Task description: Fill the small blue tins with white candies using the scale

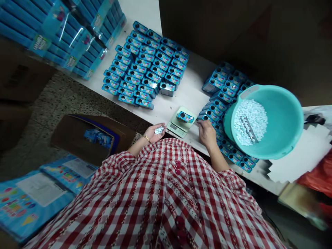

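My left hand (155, 132) is cupped palm up left of the scale, holding a small heap of white pellets (159, 130). On the pale green scale (177, 129) lies one blue box (186, 117) with white at its round opening. My right hand (206, 132) is just right of the scale, beside the rows of blue boxes, its fingers curled together; anything between them is too small to make out. A turquoise tub (282, 121) at the right holds many white pellets (250, 117) and a grey scoop (249, 129).
Rows of blue boxes (146, 69) stand on the white table (193, 81). Wrapped blue packs (59, 31) are stacked at the back left. Below left are an open carton (75, 138) and printed packs (36, 190). A red bag (317, 176) lies far right.
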Available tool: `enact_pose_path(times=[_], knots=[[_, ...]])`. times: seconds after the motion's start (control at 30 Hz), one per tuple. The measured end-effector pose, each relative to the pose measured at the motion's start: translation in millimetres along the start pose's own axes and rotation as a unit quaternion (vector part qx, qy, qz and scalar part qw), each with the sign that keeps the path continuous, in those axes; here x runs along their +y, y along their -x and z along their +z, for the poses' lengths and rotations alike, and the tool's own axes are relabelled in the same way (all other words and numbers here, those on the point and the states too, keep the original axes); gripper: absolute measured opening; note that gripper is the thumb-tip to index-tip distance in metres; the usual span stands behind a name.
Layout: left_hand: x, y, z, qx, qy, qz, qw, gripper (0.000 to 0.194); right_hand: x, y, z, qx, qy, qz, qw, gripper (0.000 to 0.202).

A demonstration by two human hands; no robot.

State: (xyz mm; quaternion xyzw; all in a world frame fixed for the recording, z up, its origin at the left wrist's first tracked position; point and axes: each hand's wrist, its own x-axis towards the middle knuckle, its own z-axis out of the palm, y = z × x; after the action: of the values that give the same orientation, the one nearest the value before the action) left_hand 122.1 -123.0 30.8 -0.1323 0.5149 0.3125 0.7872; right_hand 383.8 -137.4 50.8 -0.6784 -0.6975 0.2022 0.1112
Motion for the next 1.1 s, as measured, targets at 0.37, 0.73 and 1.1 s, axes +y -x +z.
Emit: enact_pose_path(times=[0.37, 0.73, 1.1], knots=[[-1.6, -0.4, 5.7, 0.021, -0.001, -0.009, 1.000, 0.028, -0.8, 14.7, 12.8, 0.023, -0.061, 0.008, 0.998, 0.026], [-2.6, 3.3, 2.3, 0.038, 0.022, 0.003, 0.999, 0.027, -9.7, -10.3, 14.4, 0.031, -0.032, 0.034, 0.998, 0.021], [0.2, 3.3, -5.3, 0.039, 0.028, 0.006, 0.999, 0.025, -10.3, -13.7, 16.3, 0.033, -0.016, 0.021, 0.999, 0.023]])
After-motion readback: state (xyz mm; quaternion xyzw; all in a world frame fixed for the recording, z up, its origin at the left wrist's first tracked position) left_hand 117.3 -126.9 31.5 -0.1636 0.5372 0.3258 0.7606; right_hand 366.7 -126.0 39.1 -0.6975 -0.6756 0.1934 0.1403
